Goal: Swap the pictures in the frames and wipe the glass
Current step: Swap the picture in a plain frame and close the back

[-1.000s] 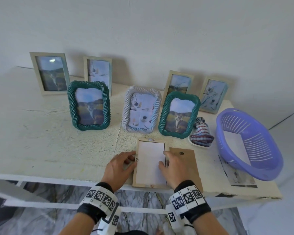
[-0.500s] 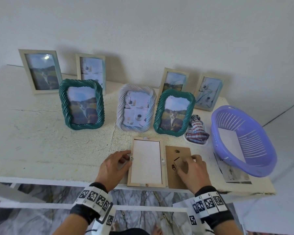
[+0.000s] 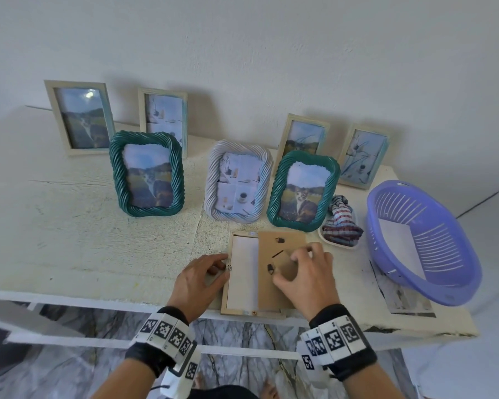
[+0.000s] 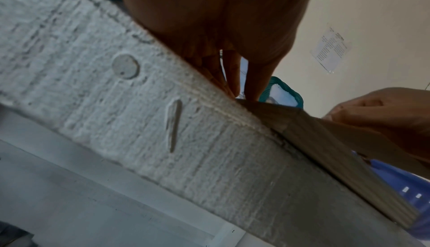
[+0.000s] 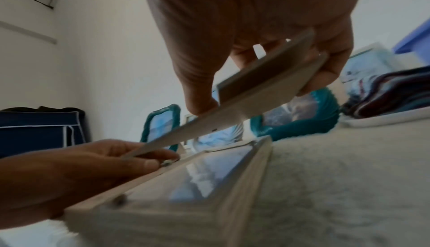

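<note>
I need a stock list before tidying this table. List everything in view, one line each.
Plain photo frames: four, beige, standing along the wall at the back.
Rope-pattern frames: two teal, one white, standing in front row.
Open frame: one, beige, lying face down at table's front edge.
Backing board: one, brown, held tilted over open frame.
Cloth: one, striped, bunched on a white dish.
Basket: one, purple, right end of table.
Loose print: one, partly under basket.
Table: one, white.
Left hand: steadies open frame's left edge.
Right hand: grips backing board.
</note>
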Demonstrator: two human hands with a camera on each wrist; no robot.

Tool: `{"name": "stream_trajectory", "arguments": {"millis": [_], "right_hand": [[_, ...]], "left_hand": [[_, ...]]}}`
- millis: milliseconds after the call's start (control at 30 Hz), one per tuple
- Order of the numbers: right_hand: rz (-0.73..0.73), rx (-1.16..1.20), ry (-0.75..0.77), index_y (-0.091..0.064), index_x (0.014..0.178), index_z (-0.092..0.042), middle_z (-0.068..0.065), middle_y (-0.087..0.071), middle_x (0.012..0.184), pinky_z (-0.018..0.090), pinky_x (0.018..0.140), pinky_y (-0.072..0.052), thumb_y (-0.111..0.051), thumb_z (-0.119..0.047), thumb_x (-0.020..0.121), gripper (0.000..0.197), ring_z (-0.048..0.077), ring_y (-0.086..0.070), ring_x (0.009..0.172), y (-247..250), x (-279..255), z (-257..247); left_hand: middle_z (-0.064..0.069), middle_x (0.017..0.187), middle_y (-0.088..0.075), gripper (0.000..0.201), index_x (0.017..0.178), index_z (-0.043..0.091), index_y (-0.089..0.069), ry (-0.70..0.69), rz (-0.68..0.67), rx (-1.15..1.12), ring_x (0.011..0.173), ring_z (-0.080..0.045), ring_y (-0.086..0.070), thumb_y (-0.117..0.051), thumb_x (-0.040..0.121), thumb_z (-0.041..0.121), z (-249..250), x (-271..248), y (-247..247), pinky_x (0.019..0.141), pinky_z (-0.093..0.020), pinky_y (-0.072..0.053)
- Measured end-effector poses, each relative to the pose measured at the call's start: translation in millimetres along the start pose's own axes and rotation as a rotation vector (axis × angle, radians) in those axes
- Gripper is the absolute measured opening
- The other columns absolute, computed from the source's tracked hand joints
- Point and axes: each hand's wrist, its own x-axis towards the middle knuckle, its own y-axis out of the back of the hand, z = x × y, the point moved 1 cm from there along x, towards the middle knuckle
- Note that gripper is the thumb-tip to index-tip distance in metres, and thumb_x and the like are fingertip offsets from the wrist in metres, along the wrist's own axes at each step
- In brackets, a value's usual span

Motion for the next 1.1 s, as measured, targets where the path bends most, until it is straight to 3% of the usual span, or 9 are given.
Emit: {"name": "stream_trajectory", "arguments": {"millis": [133,267,433,767,867,933,1000,1100], "right_hand": [[-0.091,-0.042,0.037,-0.058,0.103,-0.014,0.003,-0.039,0.109,0.028,0.080,-0.044,-0.061,-0.049,0.080,0.043,0.019,-0.033,0.096,-17,-1,-21],[-0.149,-0.071,0.034,-0.056,0.107,-0.018,0.002,-0.040,0.111,0.029,0.083,-0.046,-0.055,-0.055,0.084,0.043,0.020,-0.037,0.101,-32,-3,-34],[-0.127,-0.127,0.061,-0.057,0.110,-0.024,0.002,-0.046,0.115,0.036,0.084,-0.043,-0.050,-0.060,0.086,0.044,0.024,-0.043,0.103,-37,-7,-29],[-0.123,-0.165,0.099,-0.057,0.112,-0.026,0.003,-0.050,0.112,0.035,0.077,-0.047,-0.049,-0.064,0.086,0.047,0.025,-0.045,0.100,-45,-5,-23],[-0.191,-0.100,0.132,-0.055,0.117,-0.027,-0.001,-0.046,0.117,0.032,0.080,-0.046,-0.050,-0.064,0.084,0.049,0.022,-0.041,0.104,-43,-4,-13],[-0.271,0.000,0.173,-0.056,0.120,-0.027,-0.004,-0.045,0.119,0.030,0.085,-0.045,-0.053,-0.057,0.086,0.045,0.019,-0.040,0.109,-37,0,-4],[-0.310,0.184,0.195,-0.060,0.120,-0.025,-0.006,-0.048,0.119,0.029,0.091,-0.044,-0.057,-0.036,0.091,0.031,0.015,-0.045,0.111,-29,5,11],[-0.278,0.322,0.205,-0.066,0.110,-0.023,-0.007,-0.048,0.112,0.024,0.088,-0.047,-0.061,-0.013,0.087,0.026,0.007,-0.051,0.105,-20,11,35]], "left_hand": [[0.021,0.092,-0.063,0.040,0.117,0.030,-0.064,-0.013,-0.007,-0.003,0.086,-0.003,-0.059,-0.058,0.082,0.048,-1,0,0,0.078,-0.019,-0.049],[0.022,0.092,-0.061,0.048,0.119,0.029,-0.064,-0.034,0.005,0.011,0.086,-0.002,-0.058,-0.051,0.081,0.056,-1,0,-1,0.076,-0.017,-0.047],[0.020,0.092,-0.062,0.050,0.119,0.028,-0.064,-0.043,0.011,0.019,0.085,-0.001,-0.058,-0.049,0.081,0.056,-3,0,-2,0.077,-0.022,-0.050],[0.024,0.092,-0.060,0.050,0.119,0.028,-0.064,-0.059,0.011,0.027,0.085,0.001,-0.057,-0.049,0.081,0.057,-2,0,-1,0.077,-0.015,-0.046],[0.024,0.092,-0.061,0.049,0.119,0.029,-0.064,-0.056,0.014,0.028,0.085,0.000,-0.057,-0.049,0.081,0.056,-3,0,-2,0.076,-0.017,-0.047],[0.022,0.092,-0.061,0.047,0.119,0.029,-0.064,-0.057,0.017,0.024,0.085,-0.001,-0.057,-0.050,0.082,0.054,-4,0,-2,0.077,-0.020,-0.048],[0.021,0.092,-0.062,0.047,0.119,0.028,-0.064,-0.063,0.020,0.025,0.084,-0.002,-0.058,-0.050,0.082,0.053,-5,0,-3,0.076,-0.022,-0.049],[0.020,0.092,-0.062,0.047,0.119,0.028,-0.064,-0.061,0.019,0.028,0.084,-0.002,-0.058,-0.049,0.082,0.054,-4,0,-2,0.076,-0.023,-0.050]]}}
